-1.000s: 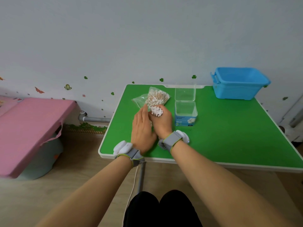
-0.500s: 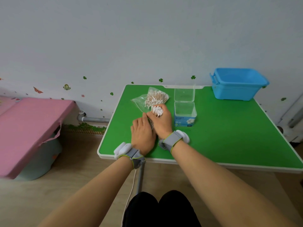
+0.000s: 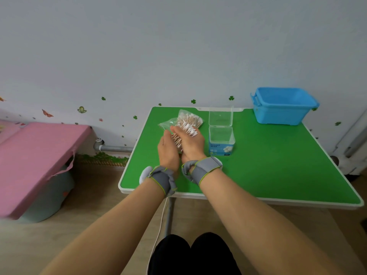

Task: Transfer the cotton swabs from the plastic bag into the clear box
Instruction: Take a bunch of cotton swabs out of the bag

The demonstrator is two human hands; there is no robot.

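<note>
The right hand (image 3: 193, 144) holds a bundle of cotton swabs (image 3: 186, 132), with its fingers curled around the wooden sticks; the white tips of the bundle stand out above the fingers, pointing away from the person. The left hand (image 3: 167, 149) stands on its edge just beside it, fingers straight and close together; its palm touches the left side of the bundle and it grips nothing. Both hands are over the left half of the green bench (image 3: 278, 165); each wrist wears a grey band (image 3: 204, 168) with a yellow-green border.

The plastic bag (image 3: 168, 123) lies on the bench just behind the hands; more swabs can be seen inside it, in its right part, and the held bundle hides a piece of it. The clear box (image 3: 222, 138) stands on the bench just to the right of the right hand, not touching it; its lid (image 3: 220, 117) is open and stands upright at the far side, and a blue label is low on its front wall.

A blue bin (image 3: 284, 106) sits at the far right corner of the bench, well apart from the box; a pink cover (image 3: 39, 155) is on the left, beside the bench; the wall (image 3: 178, 46) behind carries small clover and butterfly stickers.
</note>
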